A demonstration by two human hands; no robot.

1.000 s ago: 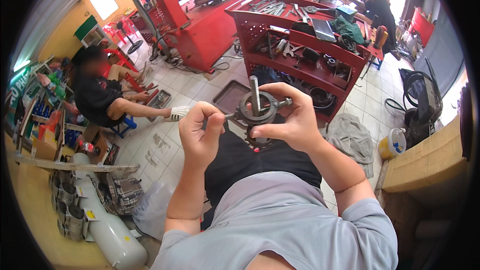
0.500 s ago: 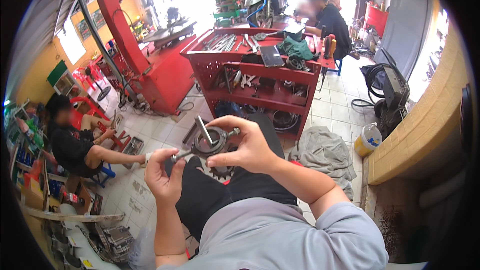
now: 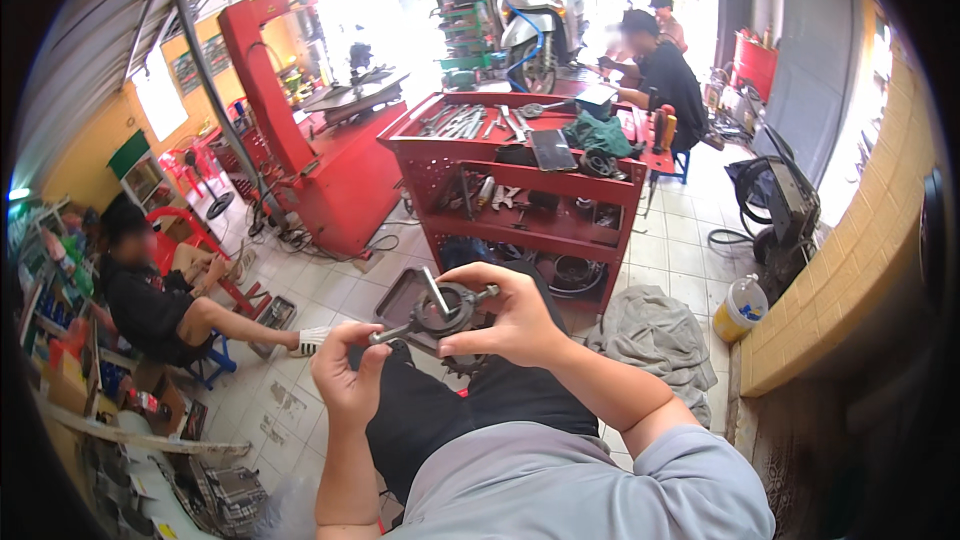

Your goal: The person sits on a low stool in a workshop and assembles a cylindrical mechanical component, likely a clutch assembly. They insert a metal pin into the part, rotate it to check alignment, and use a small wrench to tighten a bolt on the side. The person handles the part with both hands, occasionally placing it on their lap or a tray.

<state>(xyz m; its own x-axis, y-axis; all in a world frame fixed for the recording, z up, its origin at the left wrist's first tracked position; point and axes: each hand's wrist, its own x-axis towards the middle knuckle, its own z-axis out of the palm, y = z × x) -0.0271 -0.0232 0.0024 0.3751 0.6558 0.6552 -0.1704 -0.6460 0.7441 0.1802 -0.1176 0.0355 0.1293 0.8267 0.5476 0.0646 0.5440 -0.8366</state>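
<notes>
A dark, ring-shaped metal tool [image 3: 432, 318] with bolts out to both sides is in front of me, above my lap. A bright metal rod [image 3: 436, 291] stands tilted up through its ring. My left hand [image 3: 346, 372] is closed on the end of the tool's left bolt, fingertips and thumb pinching it. From the right, my right hand [image 3: 518, 318] grips the ring's side, thumb below and fingers over the top. Beneath the ring a toothed metal part [image 3: 466, 366] shows partly; whether it is joined to the tool I cannot tell.
Ahead stands a red tool cart [image 3: 520, 180] with wrenches on top. A grey cloth [image 3: 655, 340] and a bucket [image 3: 740, 308] are to the right. A person [image 3: 150, 285] sits at the left, another [image 3: 665, 80] beyond the cart. A dark tray [image 3: 402, 302] lies on the floor.
My view has tilted, so the scene sits lower in the picture. Both hands keep the same hold on the ring-shaped tool, now slightly lower and further right in view.
</notes>
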